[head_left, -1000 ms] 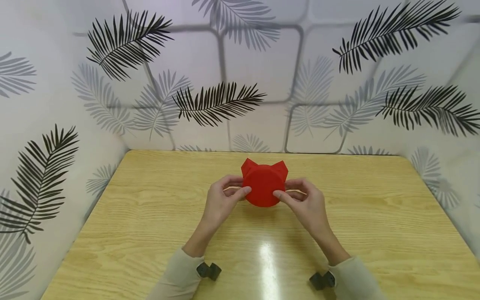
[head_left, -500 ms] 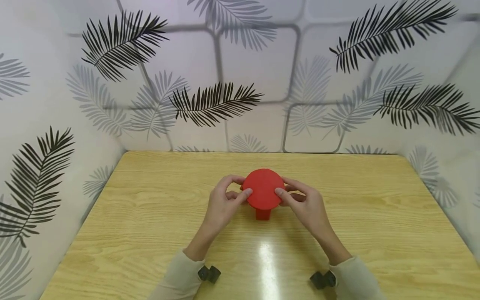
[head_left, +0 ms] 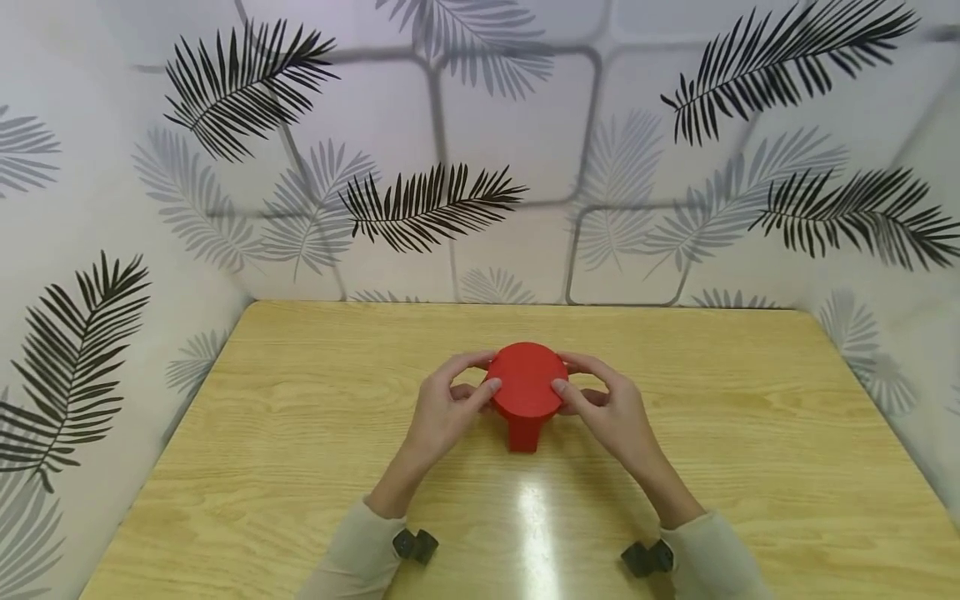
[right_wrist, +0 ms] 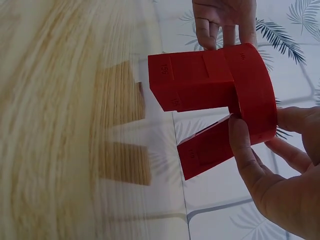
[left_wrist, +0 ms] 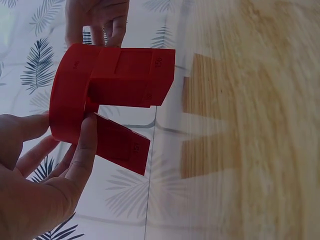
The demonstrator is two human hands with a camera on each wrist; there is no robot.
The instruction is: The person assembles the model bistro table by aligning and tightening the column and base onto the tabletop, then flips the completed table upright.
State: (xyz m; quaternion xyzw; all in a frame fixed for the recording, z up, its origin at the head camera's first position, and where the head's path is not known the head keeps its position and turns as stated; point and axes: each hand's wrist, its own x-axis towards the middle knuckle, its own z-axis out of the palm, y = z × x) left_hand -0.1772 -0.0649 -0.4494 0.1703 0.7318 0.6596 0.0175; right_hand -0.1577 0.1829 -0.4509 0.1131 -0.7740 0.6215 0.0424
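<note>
A red model like a small round stool [head_left: 528, 379], with a thick disc on top and blocky legs below, is held between both hands. My left hand [head_left: 442, 412] grips its left side, thumb on the disc's top face and fingers behind the rim. On the other side my right hand [head_left: 615, 412] holds it the same way. In the left wrist view, small printed numbers mark the legs [left_wrist: 132, 75] and the band of the disc. The right wrist view shows the leg ends [right_wrist: 157, 82] pointing at the table, with a gap between them and their reflections.
The shiny wooden tabletop [head_left: 300, 467] extends around the hands. Behind it and along both sides stands a pale wall covering [head_left: 517, 242] with leaf prints. Small black devices [head_left: 416, 546] sit at the sleeve cuffs.
The red stool model has tilted: two legs poked up beyond the disc a second ago, and now a leg shows at the near side, legs down. Both hands keep their grip.
</note>
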